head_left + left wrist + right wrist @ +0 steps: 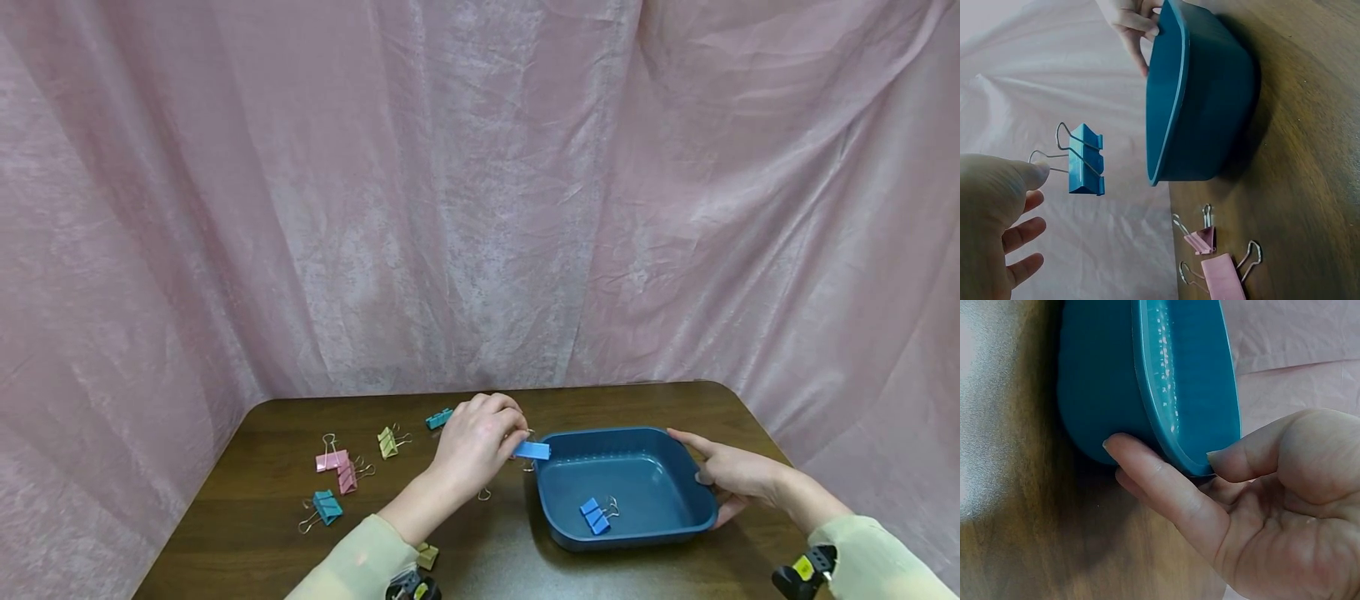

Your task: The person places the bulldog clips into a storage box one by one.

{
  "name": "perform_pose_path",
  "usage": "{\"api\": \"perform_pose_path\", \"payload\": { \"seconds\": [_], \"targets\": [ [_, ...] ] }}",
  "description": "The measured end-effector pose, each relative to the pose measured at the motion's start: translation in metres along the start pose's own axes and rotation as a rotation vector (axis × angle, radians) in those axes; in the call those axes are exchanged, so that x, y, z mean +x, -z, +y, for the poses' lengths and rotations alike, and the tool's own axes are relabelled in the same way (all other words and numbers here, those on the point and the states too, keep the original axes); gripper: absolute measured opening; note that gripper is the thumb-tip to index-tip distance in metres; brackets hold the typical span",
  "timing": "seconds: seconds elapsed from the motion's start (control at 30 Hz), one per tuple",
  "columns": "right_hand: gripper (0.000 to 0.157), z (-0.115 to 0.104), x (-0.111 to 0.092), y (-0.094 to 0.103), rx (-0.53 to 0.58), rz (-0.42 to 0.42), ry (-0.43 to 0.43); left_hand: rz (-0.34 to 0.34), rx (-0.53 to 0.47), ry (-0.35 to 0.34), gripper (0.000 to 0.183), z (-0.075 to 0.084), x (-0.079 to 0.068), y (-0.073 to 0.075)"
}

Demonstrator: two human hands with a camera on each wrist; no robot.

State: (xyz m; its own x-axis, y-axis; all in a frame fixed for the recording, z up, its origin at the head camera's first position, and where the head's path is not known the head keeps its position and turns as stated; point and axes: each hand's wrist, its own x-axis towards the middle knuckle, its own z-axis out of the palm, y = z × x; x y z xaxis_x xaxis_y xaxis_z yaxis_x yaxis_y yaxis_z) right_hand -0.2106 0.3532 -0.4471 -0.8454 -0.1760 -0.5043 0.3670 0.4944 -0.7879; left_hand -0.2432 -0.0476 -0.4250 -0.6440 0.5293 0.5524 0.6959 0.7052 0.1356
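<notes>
My left hand [480, 437] pinches a blue binder clip [532, 451] by a wire handle, just off the left rim of a dark blue plastic tray [637, 542]. In the left wrist view, thumb and fingertip meet on the handle, and the clip's blue body [1085, 165] points toward the tray. A second blue binder clip [596, 517] lies on the tray's floor near its front. At the tray's right end, my right hand [738, 475] grips the wall; the right wrist view shows the thumb [1244, 459] at the rim and the other fingers along the outside.
Left on the wooden table [255, 483] lie pink binder clips [332, 460], a teal clip [327, 507] and a yellow clip [387, 443]. Another teal clip [438, 418] sits behind my left hand. A yellowish clip [427, 556] shows beside my left sleeve. A pink curtain [480, 208] hangs behind the table.
</notes>
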Motion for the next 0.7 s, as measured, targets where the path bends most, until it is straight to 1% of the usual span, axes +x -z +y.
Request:
{"api": "perform_pose_path", "payload": {
  "seconds": [0.17,0.33,0.57,0.7],
  "targets": [
    [0.079,0.001,0.0,-0.001,0.013,0.005,-0.001,0.013,0.023,-0.019,0.003,0.002,0.003,-0.003],
    [0.079,0.0,0.001,-0.001,-0.005,0.008,-0.002,0.026,0.052,-0.05,0.003,0.007,0.009,-0.009],
    [0.078,0.001,0.002,-0.001,0.002,0.001,0.008,-0.03,0.065,-0.048,0.005,0.013,0.014,-0.016],
    [0.078,0.002,0.002,-0.002,0.014,0.002,0.008,-0.046,0.082,-0.053,0.005,0.016,0.017,-0.021]
  ]
}}
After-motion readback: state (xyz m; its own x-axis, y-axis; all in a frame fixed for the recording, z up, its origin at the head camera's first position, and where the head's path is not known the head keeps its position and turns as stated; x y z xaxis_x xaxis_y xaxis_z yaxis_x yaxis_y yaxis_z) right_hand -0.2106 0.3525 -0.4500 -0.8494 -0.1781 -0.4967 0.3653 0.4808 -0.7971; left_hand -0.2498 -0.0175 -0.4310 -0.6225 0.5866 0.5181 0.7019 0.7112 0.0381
